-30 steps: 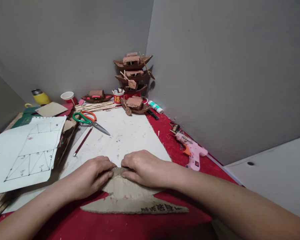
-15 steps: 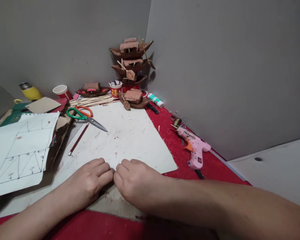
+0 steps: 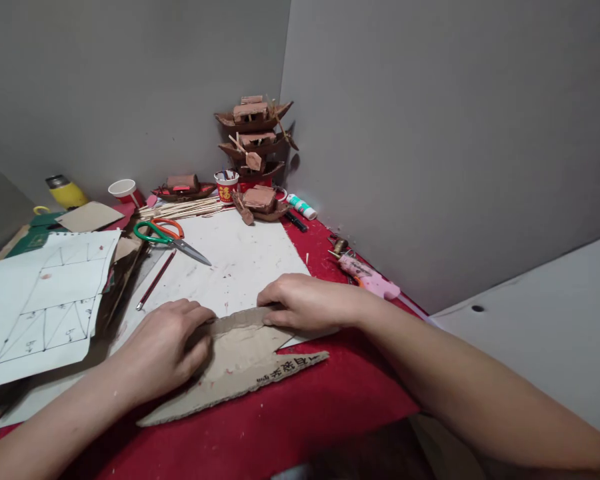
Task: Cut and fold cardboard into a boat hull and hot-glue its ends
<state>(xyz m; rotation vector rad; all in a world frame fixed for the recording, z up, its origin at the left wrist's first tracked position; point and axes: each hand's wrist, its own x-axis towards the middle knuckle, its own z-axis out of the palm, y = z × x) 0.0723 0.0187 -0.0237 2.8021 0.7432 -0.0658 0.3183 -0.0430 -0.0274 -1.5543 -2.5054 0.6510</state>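
A cut piece of brown cardboard (image 3: 240,350) with pointed ends and dark printed characters lies at the near edge of the white paper, over the red table cover. My left hand (image 3: 175,340) grips its left part, with thumb and fingers curled around the far edge. On the far right edge, my right hand (image 3: 300,303) pinches the folded-up strip between thumb and fingers. The strip between the two hands stands raised. Beyond them on the white sheet (image 3: 240,257) lie scissors (image 3: 180,243) with green and orange handles and a dark red pencil (image 3: 156,280).
Drawn paper (image 3: 45,300) lies on stacked cardboard at left. Model boats (image 3: 253,143) are piled at the back corner, near a red paper cup (image 3: 227,188) and thin sticks (image 3: 180,209). A pink glue gun (image 3: 370,275) and glue bottle (image 3: 301,207) lie along the right wall.
My right hand has moved right and away from my left, sliding along the cardboard's far edge. More of the cardboard now shows between my hands. The camera view has shifted slightly.
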